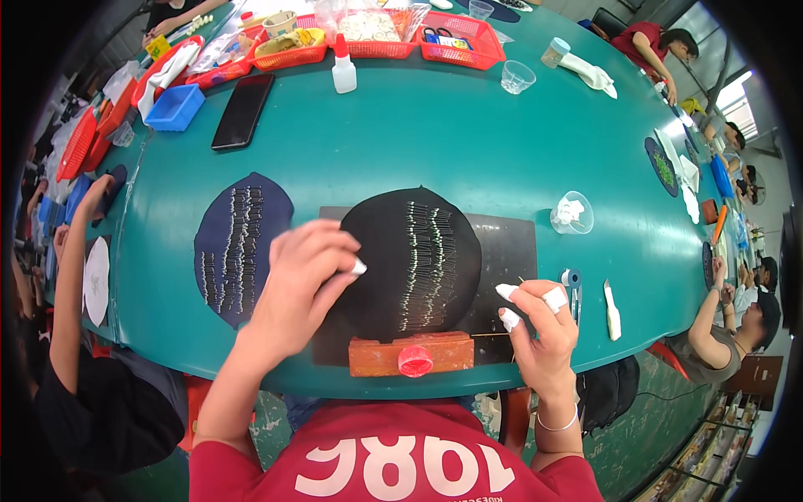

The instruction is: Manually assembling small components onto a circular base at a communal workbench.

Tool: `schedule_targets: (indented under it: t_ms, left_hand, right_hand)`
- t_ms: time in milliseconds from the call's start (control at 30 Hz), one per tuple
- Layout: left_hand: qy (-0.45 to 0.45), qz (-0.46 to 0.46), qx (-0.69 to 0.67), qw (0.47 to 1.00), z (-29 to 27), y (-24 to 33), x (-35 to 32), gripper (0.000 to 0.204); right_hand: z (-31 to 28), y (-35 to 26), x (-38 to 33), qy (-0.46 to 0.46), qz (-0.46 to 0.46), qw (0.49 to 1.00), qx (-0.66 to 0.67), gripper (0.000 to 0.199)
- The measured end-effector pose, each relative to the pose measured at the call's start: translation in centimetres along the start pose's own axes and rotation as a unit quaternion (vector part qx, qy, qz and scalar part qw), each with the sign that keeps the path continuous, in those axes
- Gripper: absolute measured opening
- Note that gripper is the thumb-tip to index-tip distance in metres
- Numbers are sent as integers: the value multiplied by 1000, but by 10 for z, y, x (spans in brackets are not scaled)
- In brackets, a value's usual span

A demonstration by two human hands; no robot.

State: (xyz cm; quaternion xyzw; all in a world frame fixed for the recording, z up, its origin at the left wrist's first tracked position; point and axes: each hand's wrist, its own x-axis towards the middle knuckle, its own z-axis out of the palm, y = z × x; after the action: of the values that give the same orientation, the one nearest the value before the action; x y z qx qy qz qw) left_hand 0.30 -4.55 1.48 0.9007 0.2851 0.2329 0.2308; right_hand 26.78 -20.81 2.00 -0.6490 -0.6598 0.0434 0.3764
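Observation:
A black round cloth pad lies before me on a dark flat board. Rows of tiny pale-tipped pieces with thin dark stems cover its middle. Over the pad's left edge is my left hand, slightly blurred, thumb and fingers pinched, a white covering on one fingertip. What it may hold is too small to see. To the pad's right, my right hand has white-wrapped fingertips curled together; thin stick-like ends show beside it. An orange-brown block with a red round cap sits at the pad's near edge.
A dark blue pad with similar rows lies left. Around are a phone, glue bottle, cup with white wads, white-handled knife, tape roll and red baskets. Other people sit along both sides.

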Motion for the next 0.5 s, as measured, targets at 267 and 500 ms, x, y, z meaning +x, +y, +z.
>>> schedule_targets:
  t_ms: [267, 500]
  left_hand:
    - [-46, -36, -5, 998, 3, -1, -44, 17]
    - [-84, 13, 7, 996, -27, -7, -19, 22]
  right_hand:
    - [17, 6, 21, -28, -15, 999, -11, 28]
    - [16, 4, 35, -4, -13, 1000, -3, 27]
